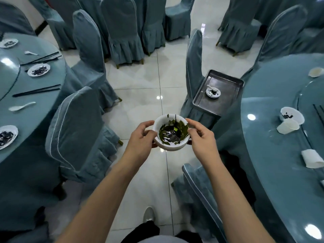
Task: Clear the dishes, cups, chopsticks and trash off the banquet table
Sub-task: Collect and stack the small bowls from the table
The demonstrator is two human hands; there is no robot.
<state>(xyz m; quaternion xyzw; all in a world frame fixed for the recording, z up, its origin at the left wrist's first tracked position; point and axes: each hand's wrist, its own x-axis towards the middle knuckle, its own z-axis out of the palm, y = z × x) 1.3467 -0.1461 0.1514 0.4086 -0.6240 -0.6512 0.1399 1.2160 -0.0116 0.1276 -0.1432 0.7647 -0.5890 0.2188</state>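
Note:
A white bowl (171, 146) with dark green leftovers hangs over the tiled floor between two tables. My left hand (140, 139) grips its left rim and my right hand (201, 137) grips its right rim. A steel tray (201, 102) rests on a chair seat just ahead and to the right, holding a small dirty plate (213, 93) and a white spoon (210, 87). On the right table (273, 155) lie a dirty bowl (296, 115), a tipped paper cup (287, 128), a crumpled napkin (312, 158), chopsticks (318, 114) and a far cup (315, 72).
The left table (57, 74) carries dirty plates (39, 69), black chopsticks (36, 90) and white spoons (22, 106). Covered chairs (77, 130) crowd both sides of the aisle, with one chair back (201, 186) close to my right arm. My shoe (148, 214) shows on the floor below.

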